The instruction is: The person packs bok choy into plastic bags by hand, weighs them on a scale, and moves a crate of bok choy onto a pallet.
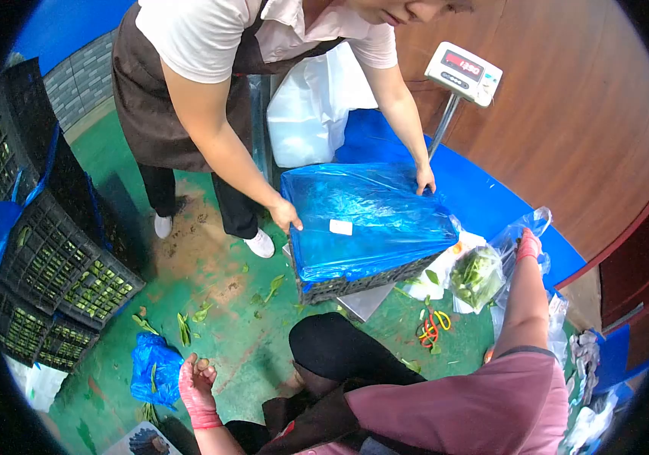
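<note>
Far left of the covered crate (pixel 347 287), rigid black lattice crates (pixel 74 265) stand stacked, green leaves showing through their square mesh. Left and in front of the covered crate lies a crumpled, glossy blue bag (pixel 151 371); beside it is the wearer's left hand (pixel 198 385), in thin pink covering, its fingers loosely curled and slightly apart. The covered crate itself is a black openwork box, its top under taut, wrinkled blue film (pixel 385 227) bearing a small white label (pixel 341 227); the film hides its contents. A co-worker (pixel 180 114) behind it has a hand at either side. Just right of the covered crate, red-and-yellow-handled scissors (pixel 432 327) lie on the green floor, and a clear, creased bag (pixel 477 277) bulges with leafy greens. Farther right of the covered crate, the wearer's right hand (pixel 528 244) is clamped on crinkled transparent film (pixel 540 220); whether this belongs to the bag of greens cannot be told.
</note>
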Tool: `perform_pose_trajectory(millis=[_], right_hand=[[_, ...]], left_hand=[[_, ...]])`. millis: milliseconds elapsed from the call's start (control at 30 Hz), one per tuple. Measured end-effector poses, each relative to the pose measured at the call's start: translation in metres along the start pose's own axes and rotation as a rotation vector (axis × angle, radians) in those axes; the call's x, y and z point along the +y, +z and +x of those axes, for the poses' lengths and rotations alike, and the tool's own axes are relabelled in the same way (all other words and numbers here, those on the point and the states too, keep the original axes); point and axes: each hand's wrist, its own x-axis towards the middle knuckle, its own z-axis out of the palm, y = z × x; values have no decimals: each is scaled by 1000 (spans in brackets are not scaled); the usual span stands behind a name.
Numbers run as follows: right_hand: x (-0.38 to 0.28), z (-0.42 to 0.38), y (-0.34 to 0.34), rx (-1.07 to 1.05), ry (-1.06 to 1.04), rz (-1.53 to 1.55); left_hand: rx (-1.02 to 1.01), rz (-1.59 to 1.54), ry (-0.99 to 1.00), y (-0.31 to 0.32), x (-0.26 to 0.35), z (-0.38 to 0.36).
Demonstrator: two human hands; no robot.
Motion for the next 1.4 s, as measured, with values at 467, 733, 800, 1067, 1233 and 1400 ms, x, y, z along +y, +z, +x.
perform_pose_trajectory(millis=[467,733,800,1067,1233,1400], right_hand=[[-102,-90,71,-438,-265,39],[-87,-138,214,-739,-714,-30],[-47,-157,241,-902,-979,-355],[-132,-432,158,-1379,-1538,-771],[-112,-604,115,-1985,-1989,-393],[-101,-643,107,-2135,-2156,-265]], left_hand=[[-13,-22,1,-7,-7,7],[-14,-97,-31,-6,8,-1],[-36,-116,-14,-16,-3,4],[78,-125,-57,7,8,-11],[112,-18,34,19,17,-24],[134,161,179,22,25,-39]])
